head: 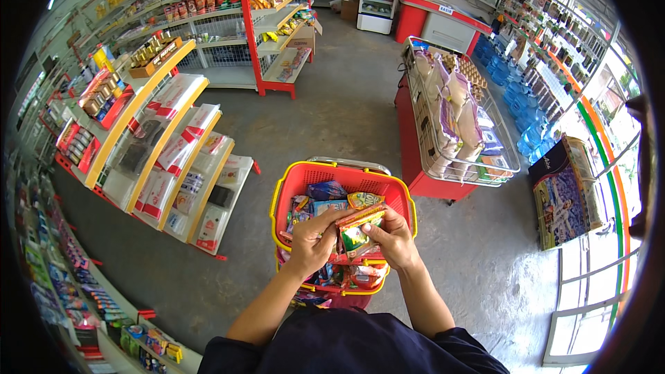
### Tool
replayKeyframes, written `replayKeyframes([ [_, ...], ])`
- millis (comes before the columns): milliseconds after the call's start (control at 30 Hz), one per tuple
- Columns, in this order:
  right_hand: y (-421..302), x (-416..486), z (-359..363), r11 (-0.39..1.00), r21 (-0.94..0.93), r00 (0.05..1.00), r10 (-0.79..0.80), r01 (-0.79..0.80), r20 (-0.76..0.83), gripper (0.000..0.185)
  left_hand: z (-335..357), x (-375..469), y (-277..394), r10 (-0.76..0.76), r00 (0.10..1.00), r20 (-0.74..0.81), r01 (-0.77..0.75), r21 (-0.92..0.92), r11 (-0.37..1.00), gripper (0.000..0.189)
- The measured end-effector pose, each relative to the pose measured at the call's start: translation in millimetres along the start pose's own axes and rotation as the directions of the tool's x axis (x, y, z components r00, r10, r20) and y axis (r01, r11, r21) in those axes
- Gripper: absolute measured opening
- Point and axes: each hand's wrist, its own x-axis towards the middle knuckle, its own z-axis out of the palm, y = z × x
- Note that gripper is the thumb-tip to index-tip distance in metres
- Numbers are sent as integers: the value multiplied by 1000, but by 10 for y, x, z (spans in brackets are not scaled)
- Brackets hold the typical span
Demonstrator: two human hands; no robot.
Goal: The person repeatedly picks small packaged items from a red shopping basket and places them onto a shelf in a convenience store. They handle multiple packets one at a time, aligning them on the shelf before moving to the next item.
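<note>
Both my hands hold a small stack of sachets [358, 234] above a red plastic shopping basket [382, 176] with yellow rims. My left hand [314, 239] grips the stack's left edge between thumb and fingers. On the other side, my right hand [397, 239] has its thumb pressed on the green and white front sachet. Inside the basket lie a dark blue packet [328, 190], a yellow packet [366, 199] and a light blue packet [329, 208], partly hidden by my hands. Closer to my body, a second red basket [332, 290] contains more packets.
Left stands a stepped shelf [171, 166] with packaged goods; behind it rises a tall snack rack [250, 36]. To the right are a wire-railed bin [499, 179] with filled sacks, blue water jugs [530, 135] and a cardboard box [563, 197]. A red and white counter [447, 28] stands farther back.
</note>
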Motion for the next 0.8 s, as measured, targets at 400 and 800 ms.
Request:
replayKeyframes([
  [400,-43,45,278,994,-76,988,-90,80,-128,28,280,-71,134,13,962,-273,-23,-35,999,34],
  [800,61,162,447,941,-282,948,-250,189,-199,19,321,24,8,23,919,-393,-23,5,1000,45],
])
